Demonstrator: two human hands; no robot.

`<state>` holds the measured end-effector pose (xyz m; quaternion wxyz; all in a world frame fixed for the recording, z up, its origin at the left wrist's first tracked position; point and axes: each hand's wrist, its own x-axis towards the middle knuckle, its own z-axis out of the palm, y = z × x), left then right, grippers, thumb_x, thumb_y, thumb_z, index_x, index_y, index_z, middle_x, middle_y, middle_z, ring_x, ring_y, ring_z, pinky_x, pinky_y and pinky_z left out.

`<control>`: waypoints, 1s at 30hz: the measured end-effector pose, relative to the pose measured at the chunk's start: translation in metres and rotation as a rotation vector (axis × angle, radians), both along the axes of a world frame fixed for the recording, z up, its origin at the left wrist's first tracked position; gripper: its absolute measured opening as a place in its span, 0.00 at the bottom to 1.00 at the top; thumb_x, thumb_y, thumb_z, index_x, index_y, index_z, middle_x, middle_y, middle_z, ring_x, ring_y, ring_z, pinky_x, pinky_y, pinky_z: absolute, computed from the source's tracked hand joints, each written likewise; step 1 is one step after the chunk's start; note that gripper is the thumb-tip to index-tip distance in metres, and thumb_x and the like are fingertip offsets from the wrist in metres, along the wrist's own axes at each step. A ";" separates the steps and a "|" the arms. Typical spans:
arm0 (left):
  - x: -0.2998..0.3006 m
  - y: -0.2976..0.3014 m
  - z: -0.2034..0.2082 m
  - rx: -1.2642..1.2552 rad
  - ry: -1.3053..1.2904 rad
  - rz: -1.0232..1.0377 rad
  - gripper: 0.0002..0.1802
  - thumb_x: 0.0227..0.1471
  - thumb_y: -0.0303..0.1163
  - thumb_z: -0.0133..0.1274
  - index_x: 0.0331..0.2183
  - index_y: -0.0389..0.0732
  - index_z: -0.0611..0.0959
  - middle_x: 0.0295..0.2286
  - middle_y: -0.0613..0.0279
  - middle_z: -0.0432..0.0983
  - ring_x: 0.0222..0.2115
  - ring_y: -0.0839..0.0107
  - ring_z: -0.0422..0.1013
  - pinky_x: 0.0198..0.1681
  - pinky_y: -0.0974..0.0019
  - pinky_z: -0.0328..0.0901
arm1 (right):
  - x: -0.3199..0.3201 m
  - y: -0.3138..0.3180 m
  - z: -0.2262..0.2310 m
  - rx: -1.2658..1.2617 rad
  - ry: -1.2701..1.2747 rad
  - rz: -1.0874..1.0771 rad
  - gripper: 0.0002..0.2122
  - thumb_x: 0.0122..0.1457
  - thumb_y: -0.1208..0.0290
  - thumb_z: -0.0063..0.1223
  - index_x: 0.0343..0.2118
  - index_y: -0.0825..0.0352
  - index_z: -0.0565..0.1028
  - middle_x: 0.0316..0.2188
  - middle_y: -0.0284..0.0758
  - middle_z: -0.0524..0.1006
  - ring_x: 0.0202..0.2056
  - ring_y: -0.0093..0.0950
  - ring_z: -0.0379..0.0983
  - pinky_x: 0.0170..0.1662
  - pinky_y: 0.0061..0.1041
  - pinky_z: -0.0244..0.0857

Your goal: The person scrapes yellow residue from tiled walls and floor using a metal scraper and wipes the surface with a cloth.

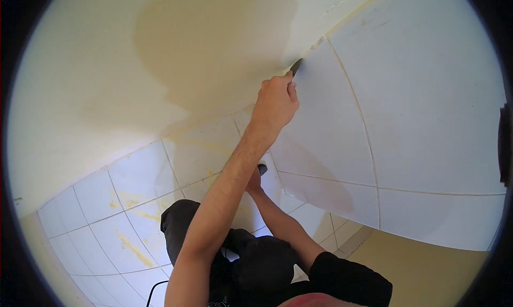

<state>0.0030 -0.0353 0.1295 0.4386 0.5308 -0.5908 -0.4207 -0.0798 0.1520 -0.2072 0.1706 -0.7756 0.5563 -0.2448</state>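
small tiles (99, 200), yellow-smeared, lie left of the big tiles (342, 120). right hand (254, 182), partly hidden, is left of the big tiles beside a dark object (262, 169); i cannot tell its grip. left hand (277, 99) curls tight around a blade (297, 66) at the big tiles' upper-left edge.

Holding a hand tool (296, 67) in the left hand (275, 99) above centre, with its tip at the seam (316, 43) between the wall (80, 82) on the left and the right-hand tiles (427, 109). Crossing with the left forearm (219, 205) in front of part of the right hand (254, 182), lower down, just beside a partly hidden object (262, 169). Framing a trouser leg (178, 220) left of that forearm, before the left-hand tiles (140, 173), with a cable (150, 295) at lower left and a sleeve (350, 279) at lower right.
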 end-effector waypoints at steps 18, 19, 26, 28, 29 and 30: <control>0.003 0.001 0.023 -0.001 0.022 -0.114 0.12 0.55 0.26 0.51 0.38 0.29 0.82 0.22 0.39 0.76 0.26 0.42 0.75 0.36 0.49 0.72 | -0.004 -0.006 0.013 0.069 0.046 0.021 0.26 0.51 0.62 0.59 0.52 0.68 0.68 0.59 0.48 0.64 0.63 0.48 0.58 0.69 0.50 0.46; 0.002 0.006 0.030 -0.008 -0.055 -0.155 0.12 0.55 0.26 0.51 0.40 0.29 0.82 0.23 0.38 0.77 0.27 0.42 0.75 0.36 0.48 0.72 | -0.002 -0.003 0.012 0.048 0.012 -0.001 0.26 0.51 0.62 0.59 0.52 0.68 0.68 0.58 0.48 0.64 0.64 0.48 0.57 0.69 0.50 0.46; -0.012 -0.001 0.024 -0.054 0.029 -0.097 0.13 0.56 0.25 0.50 0.42 0.29 0.82 0.25 0.37 0.77 0.31 0.41 0.76 0.37 0.47 0.71 | -0.020 -0.005 -0.032 0.205 -0.362 -0.109 0.30 0.47 0.61 0.61 0.54 0.70 0.69 0.58 0.50 0.66 0.63 0.49 0.58 0.69 0.51 0.47; -0.004 0.005 0.036 0.002 -0.030 -0.178 0.13 0.56 0.25 0.50 0.41 0.29 0.82 0.25 0.36 0.77 0.31 0.40 0.76 0.37 0.47 0.71 | -0.022 -0.002 -0.028 0.111 -0.222 -0.065 0.31 0.47 0.60 0.61 0.54 0.71 0.69 0.57 0.51 0.66 0.63 0.50 0.57 0.69 0.51 0.47; 0.003 0.009 0.038 0.065 -0.101 -0.267 0.13 0.56 0.25 0.50 0.41 0.29 0.82 0.25 0.36 0.77 0.31 0.40 0.75 0.37 0.47 0.71 | -0.013 0.002 -0.021 0.054 -0.087 -0.020 0.32 0.47 0.60 0.61 0.54 0.71 0.69 0.57 0.51 0.66 0.63 0.50 0.57 0.69 0.51 0.47; 0.002 0.006 0.028 0.071 -0.105 -0.263 0.13 0.56 0.25 0.50 0.41 0.29 0.82 0.25 0.36 0.77 0.31 0.40 0.75 0.37 0.47 0.71 | -0.009 0.001 -0.013 -0.018 0.049 0.023 0.32 0.47 0.59 0.61 0.54 0.71 0.68 0.57 0.51 0.66 0.63 0.50 0.57 0.69 0.51 0.47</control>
